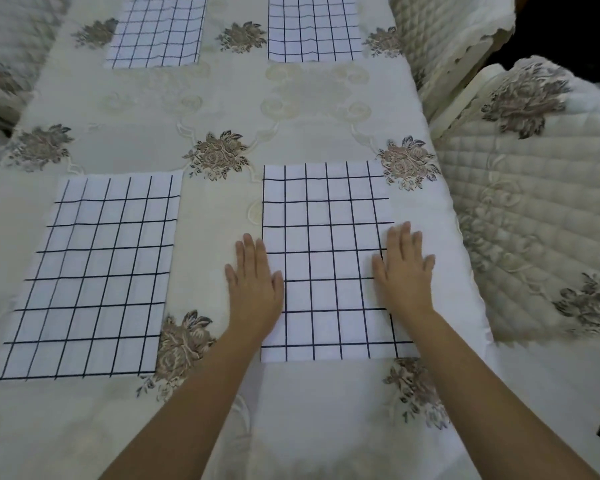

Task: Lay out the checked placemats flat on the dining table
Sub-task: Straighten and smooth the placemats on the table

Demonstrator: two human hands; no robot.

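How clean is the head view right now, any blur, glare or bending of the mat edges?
Head view: soft, even light, no glare or hard shadows; the near right placemat under both hands is sharp; wide-angle bend bows the near left placemat and table edges; the quilted chair cover at right is smeared.

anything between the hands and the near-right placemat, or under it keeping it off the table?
Nothing visible. Left hand and right hand lie palm-down on the near-right placemat's side edges; it lies flat on the tablecloth.
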